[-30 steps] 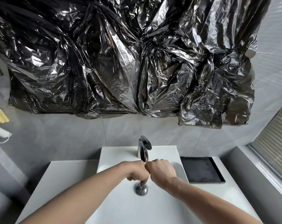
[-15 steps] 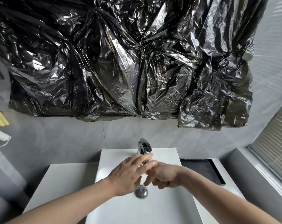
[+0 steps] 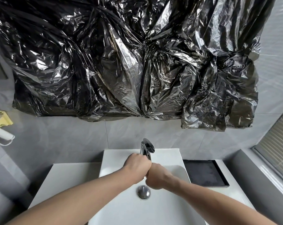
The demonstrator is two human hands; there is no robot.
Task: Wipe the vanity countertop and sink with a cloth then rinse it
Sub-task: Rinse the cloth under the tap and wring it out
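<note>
The white sink [image 3: 167, 154] sits in a white vanity countertop [image 3: 67, 177], with a chrome faucet [image 3: 147, 146] at its back and a chrome drain plug [image 3: 143, 191] in the basin. My left hand [image 3: 136, 166] and my right hand [image 3: 157, 177] are both curled into fists just under the faucet spout, above the drain. Their knuckles press against each other. No cloth shows in either hand or anywhere on the counter. I cannot make out running water.
A black tray [image 3: 204, 173] lies on the counter right of the sink. Crumpled black plastic sheeting [image 3: 129, 65] covers the wall above. A white hair dryer [image 3: 0, 133] and a yellow item [image 3: 5, 120] hang at the far left. A window blind [image 3: 278, 143] is at the right.
Half a second ago my left hand lay open over my right hand. Both hands are now closed into fists side by side under the spout, as they were a second ago.
</note>
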